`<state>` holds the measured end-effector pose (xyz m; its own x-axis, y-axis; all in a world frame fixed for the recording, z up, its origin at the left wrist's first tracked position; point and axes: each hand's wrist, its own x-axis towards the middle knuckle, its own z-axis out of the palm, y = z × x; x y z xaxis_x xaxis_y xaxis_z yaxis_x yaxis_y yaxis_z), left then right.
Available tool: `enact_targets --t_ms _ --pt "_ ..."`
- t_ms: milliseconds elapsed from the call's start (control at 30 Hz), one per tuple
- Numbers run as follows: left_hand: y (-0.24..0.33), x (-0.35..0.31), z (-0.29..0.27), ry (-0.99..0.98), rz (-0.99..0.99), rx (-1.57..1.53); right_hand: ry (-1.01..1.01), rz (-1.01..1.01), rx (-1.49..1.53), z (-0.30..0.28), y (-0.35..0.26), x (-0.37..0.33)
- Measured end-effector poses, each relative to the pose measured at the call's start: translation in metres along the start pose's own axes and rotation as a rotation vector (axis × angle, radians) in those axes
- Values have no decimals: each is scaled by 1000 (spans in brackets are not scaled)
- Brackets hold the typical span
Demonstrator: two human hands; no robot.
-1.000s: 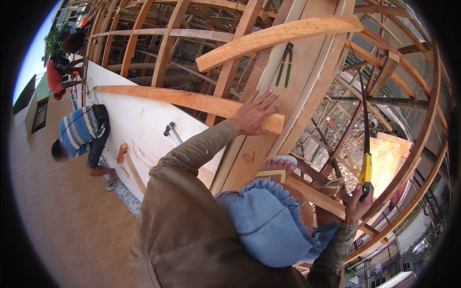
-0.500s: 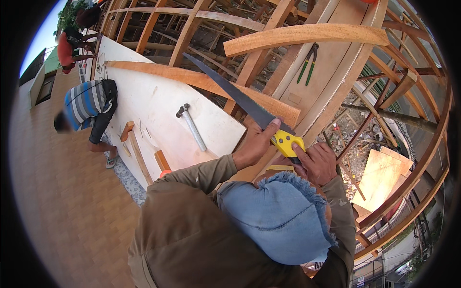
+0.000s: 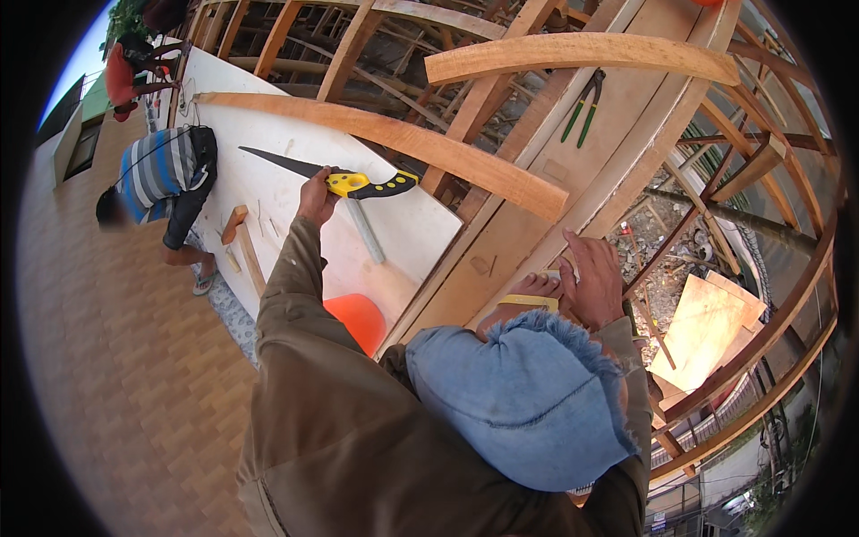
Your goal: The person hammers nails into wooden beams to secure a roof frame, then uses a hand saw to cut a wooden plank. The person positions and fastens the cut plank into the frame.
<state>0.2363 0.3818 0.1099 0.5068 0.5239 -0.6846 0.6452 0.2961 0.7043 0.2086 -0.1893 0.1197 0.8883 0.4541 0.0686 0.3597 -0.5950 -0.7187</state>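
My left hand (image 3: 315,197) is closed on a handsaw (image 3: 358,184) at the front of its yellow and black handle. The dark blade points left, over a white board (image 3: 420,234). Beneath the saw lies a hammer (image 3: 365,233); its head is hidden. My right hand (image 3: 592,285) holds nothing, fingers apart, beside my sandalled foot (image 3: 537,288) and above the plank walkway. Between the hands and farther off, a long curved timber (image 3: 385,131) crosses the white board and the walkway. Green-handled pincers (image 3: 583,109) rest on the walkway, close to a second curved timber (image 3: 582,55).
An orange rounded object (image 3: 360,320) sits by my left forearm. Wood pieces (image 3: 247,251) lie on the white board. A person in a striped shirt (image 3: 165,174) bends at the left; others work farther back. Curved ribs (image 3: 752,340) and open gaps over debris are at the right.
The saw has swung left from over the timber to above the hammer, carried by my left hand. My right hand has let go of its handle and opened.
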Motion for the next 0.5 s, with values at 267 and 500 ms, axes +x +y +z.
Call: enact_targets --t_ms 267,500 --pt "1 16 -108 189 -93 -110 75 253 37 -15 33 -51" --pt "-108 -60 -210 340 -463 1 77 327 90 3 35 -59"
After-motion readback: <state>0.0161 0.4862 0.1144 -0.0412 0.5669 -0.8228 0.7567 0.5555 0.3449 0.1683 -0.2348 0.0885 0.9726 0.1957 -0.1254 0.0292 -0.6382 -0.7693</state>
